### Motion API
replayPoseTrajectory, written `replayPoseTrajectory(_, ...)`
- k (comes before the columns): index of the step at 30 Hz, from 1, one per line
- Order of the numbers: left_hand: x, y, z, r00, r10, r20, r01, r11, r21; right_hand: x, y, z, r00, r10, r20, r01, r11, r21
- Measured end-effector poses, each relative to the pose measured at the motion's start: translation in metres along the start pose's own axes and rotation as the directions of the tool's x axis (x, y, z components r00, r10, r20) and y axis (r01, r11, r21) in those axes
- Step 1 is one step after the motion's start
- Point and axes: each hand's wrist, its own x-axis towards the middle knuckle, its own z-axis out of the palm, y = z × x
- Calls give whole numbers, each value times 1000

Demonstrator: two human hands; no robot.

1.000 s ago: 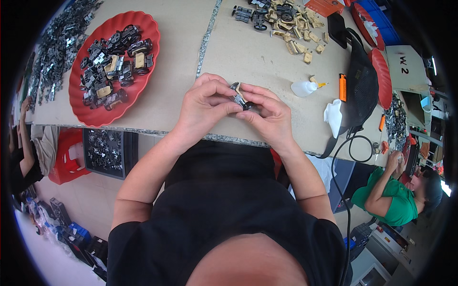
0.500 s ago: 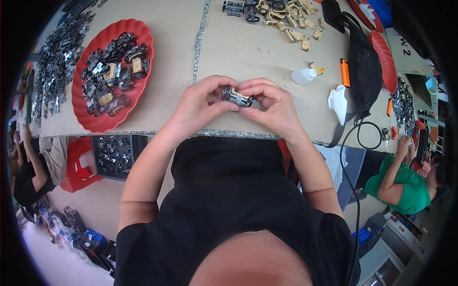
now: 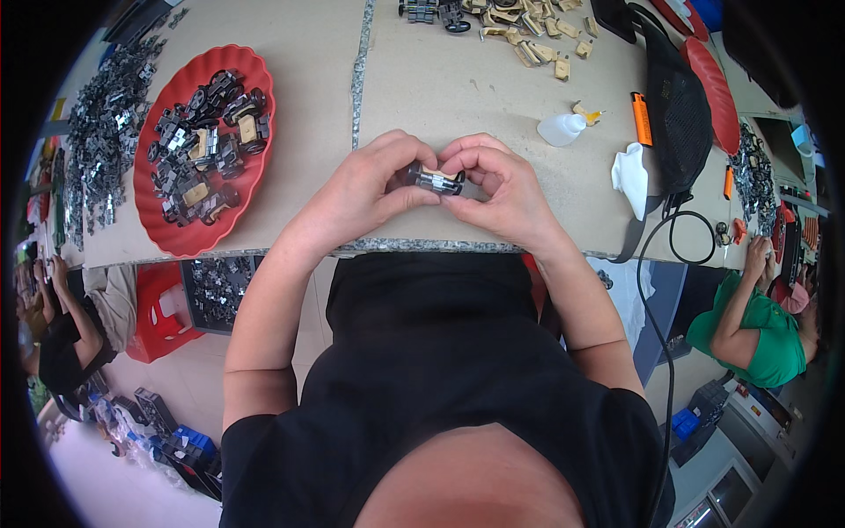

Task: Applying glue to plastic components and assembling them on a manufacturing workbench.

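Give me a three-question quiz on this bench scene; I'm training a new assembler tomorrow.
1. True or false: both hands hold the small black and tan part.
2. Which side of the person is the red tray on? A) left B) right
3. Fill in: beside the small white squeeze bottle lies an ______ marker.

Key: 1 true: left hand and right hand pinch it together. 2 A. 3 orange.

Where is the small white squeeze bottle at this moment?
In the head view, the white squeeze bottle lies on the table, up and right of the right hand, beside the orange marker.
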Motion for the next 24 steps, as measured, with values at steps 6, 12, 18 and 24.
replayPoseTrajectory(6,4,9,-6,997,-33,75,28,997,77,-2,-3,-2,998,28,50,-28,1000,12)
replayPoseTrajectory(12,4,-9,1,995,96,21,-96,995,36,-2,4,-4,997,-63,46,68,989,-132)
replayPoseTrajectory(18,2,-10,0,996,80,28,-82,995,58,-2,4,-4,994,-94,55,103,980,-173)
replayPoseTrajectory(24,2,-13,6,973,83,-215,-115,984,-137,-1,2,-5,998,6,63,-22,964,265)
